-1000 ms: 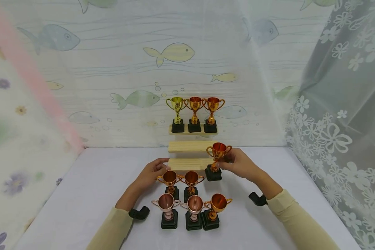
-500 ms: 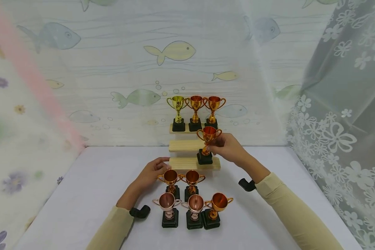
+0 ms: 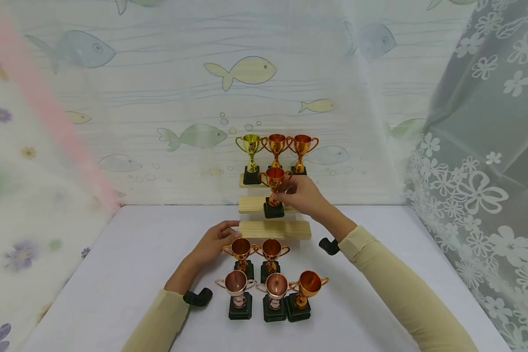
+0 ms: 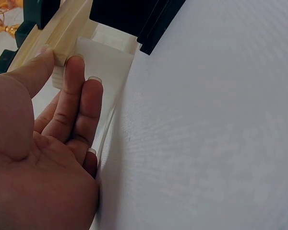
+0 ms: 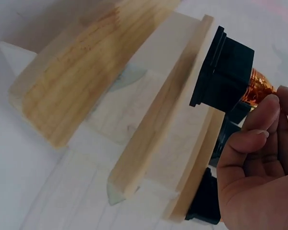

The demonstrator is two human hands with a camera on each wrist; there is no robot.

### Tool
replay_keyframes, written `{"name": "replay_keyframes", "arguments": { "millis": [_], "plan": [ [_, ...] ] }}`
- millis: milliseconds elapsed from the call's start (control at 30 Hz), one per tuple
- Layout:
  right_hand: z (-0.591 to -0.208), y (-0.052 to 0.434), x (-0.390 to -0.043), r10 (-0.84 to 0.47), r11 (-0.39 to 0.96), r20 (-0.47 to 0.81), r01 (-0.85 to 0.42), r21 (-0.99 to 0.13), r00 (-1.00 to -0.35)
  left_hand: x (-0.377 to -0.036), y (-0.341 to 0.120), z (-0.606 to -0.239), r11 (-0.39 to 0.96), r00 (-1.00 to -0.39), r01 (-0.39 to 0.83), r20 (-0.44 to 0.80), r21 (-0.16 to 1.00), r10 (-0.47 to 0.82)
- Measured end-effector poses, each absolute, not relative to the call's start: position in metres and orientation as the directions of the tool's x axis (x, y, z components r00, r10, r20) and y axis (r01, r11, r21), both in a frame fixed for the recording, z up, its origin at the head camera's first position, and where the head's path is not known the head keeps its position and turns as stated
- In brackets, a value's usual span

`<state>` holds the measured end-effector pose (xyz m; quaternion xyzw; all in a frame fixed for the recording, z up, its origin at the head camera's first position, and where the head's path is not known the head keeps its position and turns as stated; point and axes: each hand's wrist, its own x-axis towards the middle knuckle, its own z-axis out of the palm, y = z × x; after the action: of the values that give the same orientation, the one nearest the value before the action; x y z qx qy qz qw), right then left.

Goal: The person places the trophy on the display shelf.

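My right hand (image 3: 302, 194) pinches the stem of an orange-gold trophy cup (image 3: 275, 177) with a black base. The cup is upright over the middle wooden step (image 3: 246, 204). In the right wrist view its black base (image 5: 225, 69) is at that step's board, and I cannot tell whether it bears weight there. My left hand (image 3: 214, 242) holds the left end of the lowest step (image 3: 275, 229) of the small shelf. In the left wrist view, the thumb and forefinger of the left hand (image 4: 62, 139) pinch the board's end (image 4: 65, 45).
On the top step stand a yellow-gold cup (image 3: 251, 144) and two orange-gold cups (image 3: 302, 144). In front of the shelf are two copper-coloured cups (image 3: 271, 249), two rose-coloured cups (image 3: 236, 283) and an orange cup (image 3: 309, 283) on the white tabletop (image 3: 361, 313).
My right hand has carried the orange-gold cup up and to the left, from beside the lowest step to over the middle step. The left hand has stayed at the lowest step's end.
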<state>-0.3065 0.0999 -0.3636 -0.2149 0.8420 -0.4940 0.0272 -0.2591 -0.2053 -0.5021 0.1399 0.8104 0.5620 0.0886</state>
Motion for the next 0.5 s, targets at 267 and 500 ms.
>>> {"name": "replay_keyframes", "arguments": {
  "millis": [267,500],
  "plan": [
    [-0.36,0.08,-0.316,-0.361,0.459,0.189,-0.35,-0.816,-0.913,-0.261,-0.206,-0.503,0.324,-0.945,0.132,0.021,0.937,0.326],
    [-0.361,0.067,-0.322,-0.329,0.454,0.191,-0.332,-0.827,-0.925,-0.259,-0.205,-0.501,0.326,-0.943,0.14,0.026,0.935,0.332]
  ]
}}
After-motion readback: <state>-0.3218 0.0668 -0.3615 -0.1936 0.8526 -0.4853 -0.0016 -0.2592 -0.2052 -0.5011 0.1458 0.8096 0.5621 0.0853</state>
